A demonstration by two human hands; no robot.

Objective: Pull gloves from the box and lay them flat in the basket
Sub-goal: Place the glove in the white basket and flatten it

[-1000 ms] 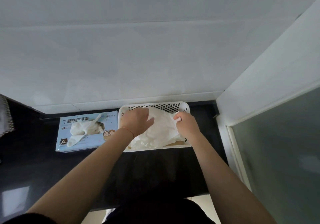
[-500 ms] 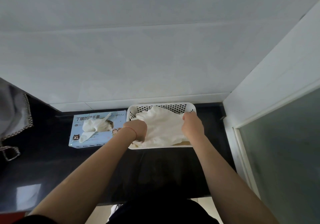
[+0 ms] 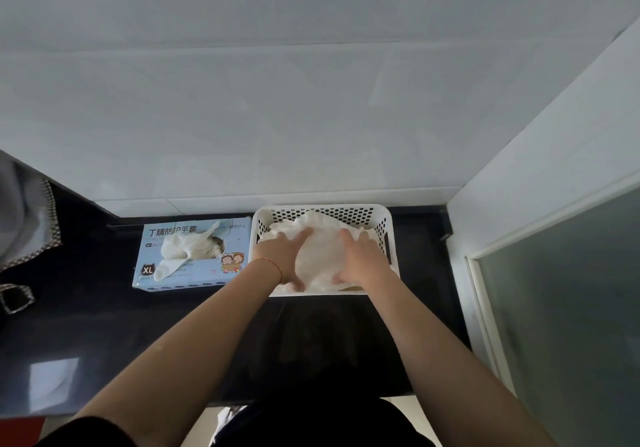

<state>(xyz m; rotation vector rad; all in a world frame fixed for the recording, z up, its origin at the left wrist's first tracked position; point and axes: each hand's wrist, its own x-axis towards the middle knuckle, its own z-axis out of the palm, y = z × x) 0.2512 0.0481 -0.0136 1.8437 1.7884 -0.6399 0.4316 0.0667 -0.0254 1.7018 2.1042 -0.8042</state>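
While both arms reach forward over the dark counter [image 3: 86,335], the left hand [image 3: 282,256] and the right hand [image 3: 360,259] lie inside the white basket [image 3: 387,219], pressing down on the pile of white gloves [image 3: 320,256] there. The left hand's fingers are stretched out nearly straight, the forefinger pointing toward the far wall of the basket, palm down on the pile; it grasps nothing that I can see. The right hand is likewise spread flat, fingers extended over the right part of the pile, thumb toward the middle, and it clasps nothing either. Between the two hands a smooth rounded patch of glove shows, while crumpled edges rise behind the fingertips against the perforated back wall. A thin red cord [image 3: 273,266] circles the left wrist.

Just left of the basket, nearly touching it, sits the pale blue box [image 3: 166,235], flat on the counter, marked XL at its near left corner with cartoon figures at its near right. One glove [image 3: 187,249] sticks half out of the opening on top, its fingers trailing toward the near left corner.

Farther left, a grey cloth [image 3: 31,225] with a checked border hangs at the edge of view. Behind the counter stands a white tiled wall [image 3: 311,100], and on the right a frosted glass door [image 3: 571,308] in a pale frame.
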